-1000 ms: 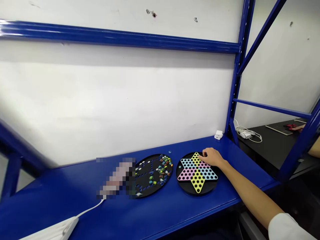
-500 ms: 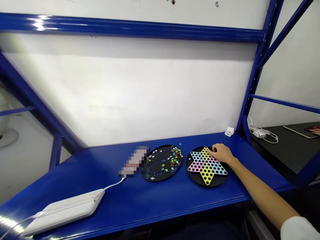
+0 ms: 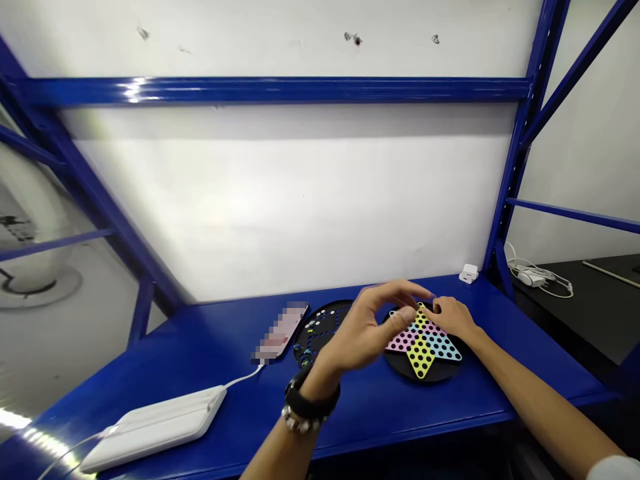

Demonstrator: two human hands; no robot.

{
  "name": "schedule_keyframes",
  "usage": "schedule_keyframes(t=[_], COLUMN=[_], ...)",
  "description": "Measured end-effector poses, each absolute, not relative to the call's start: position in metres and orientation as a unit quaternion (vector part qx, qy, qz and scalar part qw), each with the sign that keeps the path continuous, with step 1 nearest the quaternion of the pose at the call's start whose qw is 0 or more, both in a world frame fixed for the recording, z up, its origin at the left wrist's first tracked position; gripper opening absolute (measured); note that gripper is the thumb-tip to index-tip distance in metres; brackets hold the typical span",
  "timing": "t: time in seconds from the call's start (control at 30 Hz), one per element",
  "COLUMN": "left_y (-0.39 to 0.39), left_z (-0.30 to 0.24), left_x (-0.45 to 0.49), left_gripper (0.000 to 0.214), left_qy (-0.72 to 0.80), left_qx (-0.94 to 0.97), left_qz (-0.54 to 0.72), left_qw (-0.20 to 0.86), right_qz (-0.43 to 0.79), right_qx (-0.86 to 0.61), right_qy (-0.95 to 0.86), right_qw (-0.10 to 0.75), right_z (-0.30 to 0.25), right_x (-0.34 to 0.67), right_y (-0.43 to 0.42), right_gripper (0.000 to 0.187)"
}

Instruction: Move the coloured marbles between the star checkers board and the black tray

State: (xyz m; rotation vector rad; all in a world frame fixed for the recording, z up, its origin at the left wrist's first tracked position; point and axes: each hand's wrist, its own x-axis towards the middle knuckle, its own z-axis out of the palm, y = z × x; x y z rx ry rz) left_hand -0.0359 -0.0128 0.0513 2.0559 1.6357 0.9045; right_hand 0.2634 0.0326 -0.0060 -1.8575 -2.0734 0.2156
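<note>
A star-shaped Chinese checkers board (image 3: 421, 350) in yellow, pink and blue, full of holes, lies on a round black tray (image 3: 400, 367). My right hand (image 3: 453, 316) is closed at its far right edge, thumb over the top; the other fingertips are partly hidden. In front of the board's left side hovers my left hand (image 3: 367, 327), open, thumb and fingers apart with nothing between them. A dark band and a beaded bracelet circle that wrist. Behind it, a second round black tray (image 3: 323, 327) with marbles is largely covered.
A phone (image 3: 286, 330), partly pixelated, lies left of the trays, wired to a white power bank-like slab (image 3: 157, 427). A small white block (image 3: 469, 273) stands at the back right. Blue shelf posts rise at both sides, with a cable bundle (image 3: 535, 275) on a black table beyond.
My left hand has come into view from below and reached toward the star board. My right hand stays at the board's far right edge. The camera view has shifted slightly.
</note>
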Motion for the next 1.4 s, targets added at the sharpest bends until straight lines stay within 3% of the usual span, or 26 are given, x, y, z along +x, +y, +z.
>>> schedule_keyframes(t=[0.17,0.37,0.47,0.93,1.4], left_y=[0.009,-0.001,-0.007,-0.036,-0.040], left_z=[0.063,0.042,0.035,0.045,0.044], left_x=[-0.042,-0.055,-0.059,-0.041,-0.039], left_gripper=[0.044,0.027,0.029,0.032,0.028], left_qy=[0.563,0.507,0.517,0.572,0.579], left_qx=[0.748,0.799,0.788,0.800,0.795], left_qz=[0.288,0.151,0.120,0.071,0.067], left_qw=[0.203,0.285,0.311,0.165,0.169], right_qz=[0.112,0.134,0.138,0.124,0.127], right_qx=[-0.644,-0.650,-0.650,-0.648,-0.632], right_qy=[-0.728,-0.716,-0.714,-0.717,-0.733], right_qw=[0.208,0.218,0.221,0.225,0.219], right_z=[-0.010,-0.010,-0.007,-0.012,-0.010], right_x=[0.266,0.266,0.266,0.268,0.271], right_y=[0.036,0.035,0.032,0.036,0.035], right_gripper=[0.040,0.038,0.037,0.037,0.033])
